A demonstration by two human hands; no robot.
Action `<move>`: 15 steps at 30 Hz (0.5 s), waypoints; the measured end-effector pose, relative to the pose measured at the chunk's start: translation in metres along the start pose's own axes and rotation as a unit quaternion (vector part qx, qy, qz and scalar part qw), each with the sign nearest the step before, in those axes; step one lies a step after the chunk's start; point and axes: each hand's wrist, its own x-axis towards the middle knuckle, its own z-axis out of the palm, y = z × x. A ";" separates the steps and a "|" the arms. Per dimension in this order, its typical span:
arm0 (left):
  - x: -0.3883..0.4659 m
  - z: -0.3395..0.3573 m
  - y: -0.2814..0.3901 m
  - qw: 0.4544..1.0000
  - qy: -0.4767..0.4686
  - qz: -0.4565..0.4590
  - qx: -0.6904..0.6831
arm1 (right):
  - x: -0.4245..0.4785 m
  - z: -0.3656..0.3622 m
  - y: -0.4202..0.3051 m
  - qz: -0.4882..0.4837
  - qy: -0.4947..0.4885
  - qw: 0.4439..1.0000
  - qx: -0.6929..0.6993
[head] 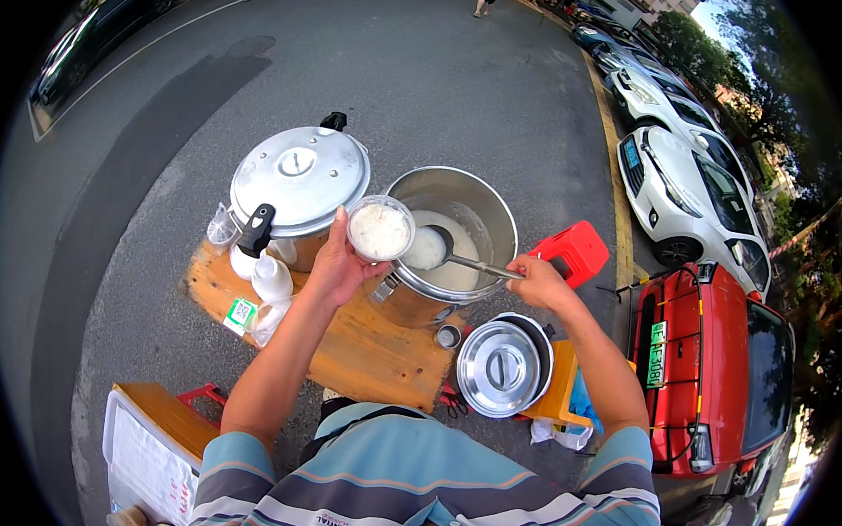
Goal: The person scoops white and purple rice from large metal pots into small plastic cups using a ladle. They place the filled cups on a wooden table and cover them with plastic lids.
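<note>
In my left hand (344, 266) is a clear plastic bowl (381, 228) of white, rice-like food, held at the left rim of a tall steel pot (495, 205). My right hand (536, 281) grips the handle of a metal ladle (487, 266). The ladle's bowl holds white, porridge-like food and is over the pot, close beside the plastic bowl. More of the pale food (462, 241) lies inside the pot. Left of it stands a second pot under a silver lid (320, 172) with black handles. Both pots stand on a wooden table (375, 348).
White bottles (272, 278), plastic bags and a printed code card (240, 314) are at the table's left. A small steel cup (448, 336) stands near the front. To the right are a lidded pot (500, 369) and a red plastic stool (573, 251). Parked cars line the right.
</note>
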 end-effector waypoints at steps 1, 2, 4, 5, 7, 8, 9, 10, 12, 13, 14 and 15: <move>-0.001 -0.001 0.000 1.000 0.008 -0.002 -0.005 | -0.012 -0.010 0.003 -0.031 0.017 0.999 0.015; -0.001 0.002 -0.002 1.000 0.013 -0.005 -0.010 | -0.022 -0.022 0.005 -0.013 0.004 1.000 0.026; 0.001 0.002 -0.003 1.000 0.015 -0.010 -0.019 | -0.042 -0.041 0.006 -0.051 0.042 0.997 0.035; 0.002 0.002 -0.004 0.999 0.023 -0.011 -0.023 | -0.050 -0.049 0.000 -0.071 0.062 0.995 0.041; 0.005 0.005 -0.008 0.999 0.036 -0.016 -0.031 | -0.072 -0.066 -0.029 -0.062 0.072 0.993 0.074; 0.006 0.006 -0.009 0.999 0.032 -0.018 -0.032 | -0.083 -0.075 -0.042 -0.057 0.077 0.991 0.090; 0.009 0.008 -0.010 0.999 0.025 -0.022 -0.034 | -0.092 -0.082 -0.049 -0.067 0.083 0.989 0.100; 0.011 0.013 -0.010 0.999 0.019 -0.025 -0.035 | -0.099 -0.089 -0.054 -0.076 0.090 0.987 0.110; 0.009 0.031 -0.008 0.999 0.033 -0.024 -0.025 | -0.111 -0.100 -0.062 -0.094 0.102 0.982 0.130; 0.009 0.040 -0.008 0.999 0.040 -0.024 -0.020 | -0.117 -0.103 -0.065 -0.103 0.110 0.980 0.133; 0.013 0.043 -0.012 0.998 0.041 -0.031 -0.025 | -0.122 -0.106 -0.067 -0.112 0.117 0.977 0.137; 0.018 0.043 -0.015 0.998 0.044 -0.037 -0.030 | -0.127 -0.108 -0.071 -0.122 0.123 0.975 0.141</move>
